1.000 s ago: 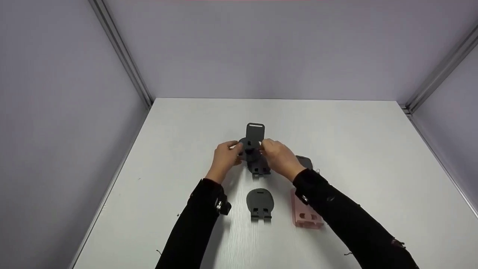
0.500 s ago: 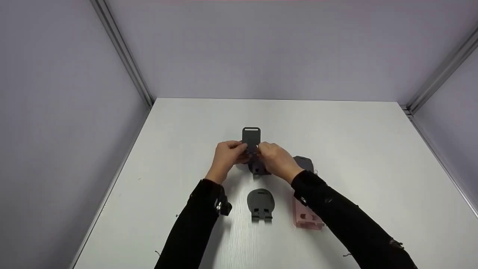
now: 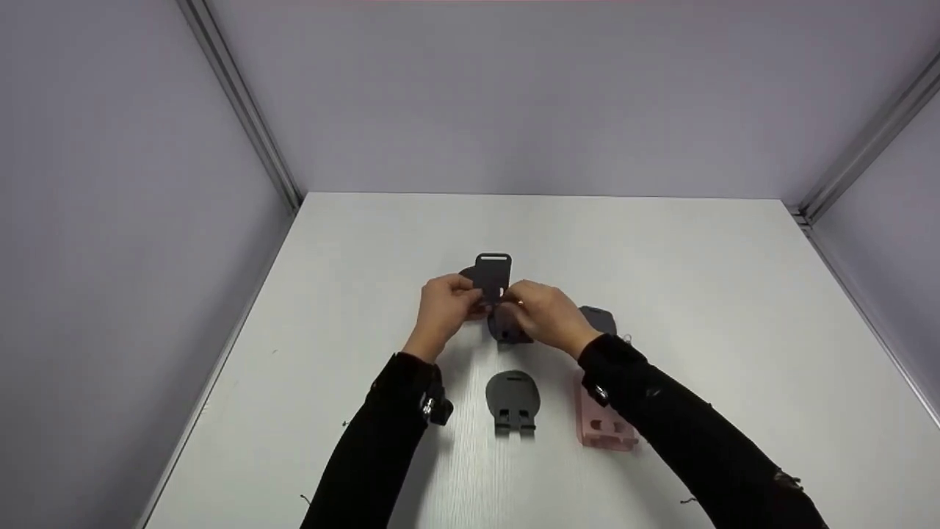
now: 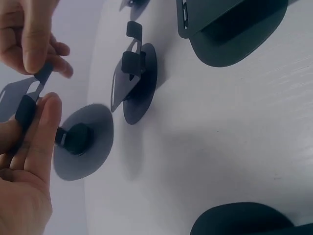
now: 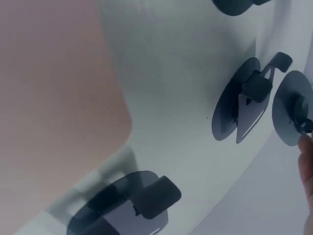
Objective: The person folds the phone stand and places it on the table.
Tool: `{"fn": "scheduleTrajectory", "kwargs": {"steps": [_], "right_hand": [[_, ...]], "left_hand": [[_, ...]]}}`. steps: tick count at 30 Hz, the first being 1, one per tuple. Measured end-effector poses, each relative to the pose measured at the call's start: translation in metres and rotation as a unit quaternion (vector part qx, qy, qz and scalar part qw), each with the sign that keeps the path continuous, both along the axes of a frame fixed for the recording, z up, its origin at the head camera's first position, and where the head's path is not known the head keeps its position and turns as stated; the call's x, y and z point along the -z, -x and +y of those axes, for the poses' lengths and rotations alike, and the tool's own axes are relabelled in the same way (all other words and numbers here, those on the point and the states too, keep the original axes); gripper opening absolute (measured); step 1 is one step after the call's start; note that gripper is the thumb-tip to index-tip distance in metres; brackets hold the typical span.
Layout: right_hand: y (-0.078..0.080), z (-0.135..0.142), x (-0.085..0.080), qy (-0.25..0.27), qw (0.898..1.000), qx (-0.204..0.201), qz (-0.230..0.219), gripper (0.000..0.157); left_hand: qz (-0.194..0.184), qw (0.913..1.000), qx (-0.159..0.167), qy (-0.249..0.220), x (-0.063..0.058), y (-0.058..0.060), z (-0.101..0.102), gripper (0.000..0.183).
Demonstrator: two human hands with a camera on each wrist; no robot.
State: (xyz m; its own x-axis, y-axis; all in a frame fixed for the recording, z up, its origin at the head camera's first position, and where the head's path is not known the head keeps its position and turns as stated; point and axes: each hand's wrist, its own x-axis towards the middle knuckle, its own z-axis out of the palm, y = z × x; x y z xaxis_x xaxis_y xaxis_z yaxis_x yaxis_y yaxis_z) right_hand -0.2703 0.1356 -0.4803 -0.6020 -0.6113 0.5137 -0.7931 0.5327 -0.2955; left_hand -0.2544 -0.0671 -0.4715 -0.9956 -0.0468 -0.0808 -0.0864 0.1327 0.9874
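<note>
Both hands hold a dark grey folding phone stand (image 3: pixel 493 273) above the table, its slotted plate pointing away. My left hand (image 3: pixel 441 312) pinches its left side with thumb and fingers; my right hand (image 3: pixel 545 314) pinches the right side near the plate's lower end. In the left wrist view, the stand's round base (image 4: pixel 88 142) hangs beyond the fingers, tilted off the table. Just below the hands, a second dark stand (image 3: pixel 503 330) is partly covered by my right hand. A third dark stand (image 3: pixel 512 400) lies nearer me.
Under my right forearm lies a pink phone stand (image 3: pixel 604 422), partly hidden by the sleeve. Another dark stand (image 3: pixel 598 319) sits behind the right wrist. The white table (image 3: pixel 382 242) meets pale walls at the back and sides.
The held stand has turned: its round base faced me a second ago, and now the plate does, with the base showing at its left. Both hands stay nearly in place.
</note>
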Motion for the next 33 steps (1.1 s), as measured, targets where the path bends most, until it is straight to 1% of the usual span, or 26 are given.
{"fn": "scheduleTrajectory", "kwargs": {"steps": [1, 3, 5, 7, 9, 13, 17, 21, 23, 25, 26, 28, 30, 32, 33], "right_hand": [[0.001, 0.001, -0.001, 0.015, 1.0, 0.008, -0.018, 0.006], [0.004, 0.004, -0.004, 0.044, 0.997, 0.031, -0.062, 0.007], [0.006, 0.006, -0.007, 0.074, 0.99, 0.058, -0.107, 0.012], [0.009, 0.008, -0.011, 0.101, 0.98, 0.074, -0.154, 0.016], [0.011, 0.008, -0.013, 0.124, 0.971, 0.077, -0.189, 0.017], [0.013, 0.01, -0.014, 0.166, 0.956, 0.051, -0.237, 0.014], [0.013, 0.013, -0.013, 0.192, 0.946, 0.028, -0.259, 0.014], [0.012, 0.014, -0.014, 0.198, 0.944, 0.025, -0.262, 0.014], [0.011, 0.015, -0.016, 0.207, 0.942, 0.027, -0.265, 0.014], [0.011, 0.016, -0.017, 0.221, 0.938, 0.028, -0.266, 0.014], [0.011, 0.016, -0.018, 0.229, 0.935, 0.028, -0.269, 0.014], [0.01, 0.017, -0.018, 0.241, 0.931, 0.028, -0.273, 0.013], [0.009, 0.019, -0.017, 0.24, 0.932, 0.028, -0.271, 0.014], [0.008, 0.02, -0.017, 0.233, 0.934, 0.028, -0.268, 0.014], [0.007, 0.02, -0.018, 0.227, 0.937, 0.028, -0.265, 0.014]], "left_hand": [[0.003, 0.9999, 0.002, 0.012, -0.001, -0.001, 0.0, 0.015], [0.005, 0.9997, 0.011, 0.019, -0.002, -0.002, 0.0, 0.017], [0.005, 0.9995, 0.022, 0.024, -0.002, -0.005, 0.001, 0.019], [0.005, 0.9994, 0.034, 0.009, -0.002, -0.006, 0.002, 0.017], [0.007, 0.999, 0.045, -0.004, -0.001, -0.006, 0.003, 0.015], [0.017, 0.9983, 0.055, -0.005, 0.0, -0.006, 0.004, 0.011], [0.032, 0.9975, 0.062, 0.016, 0.003, -0.006, 0.004, 0.01], [0.042, 0.9949, 0.085, 0.036, 0.007, -0.01, -0.001, 0.012], [0.048, 0.9943, 0.09, 0.029, 0.007, -0.011, -0.005, 0.015], [0.063, 0.9946, 0.08, 0.021, 0.009, -0.012, -0.008, 0.02], [0.075, 0.9945, 0.068, 0.029, 0.009, -0.013, -0.01, 0.022], [0.103, 0.9914, 0.035, 0.073, 0.012, -0.012, -0.013, 0.024], [0.114, 0.9846, 0.005, 0.132, 0.014, -0.012, -0.014, 0.026], [0.109, 0.9768, -0.004, 0.184, 0.016, -0.011, -0.014, 0.033], [0.102, 0.9755, -0.001, 0.195, 0.017, -0.01, -0.013, 0.037]]}}
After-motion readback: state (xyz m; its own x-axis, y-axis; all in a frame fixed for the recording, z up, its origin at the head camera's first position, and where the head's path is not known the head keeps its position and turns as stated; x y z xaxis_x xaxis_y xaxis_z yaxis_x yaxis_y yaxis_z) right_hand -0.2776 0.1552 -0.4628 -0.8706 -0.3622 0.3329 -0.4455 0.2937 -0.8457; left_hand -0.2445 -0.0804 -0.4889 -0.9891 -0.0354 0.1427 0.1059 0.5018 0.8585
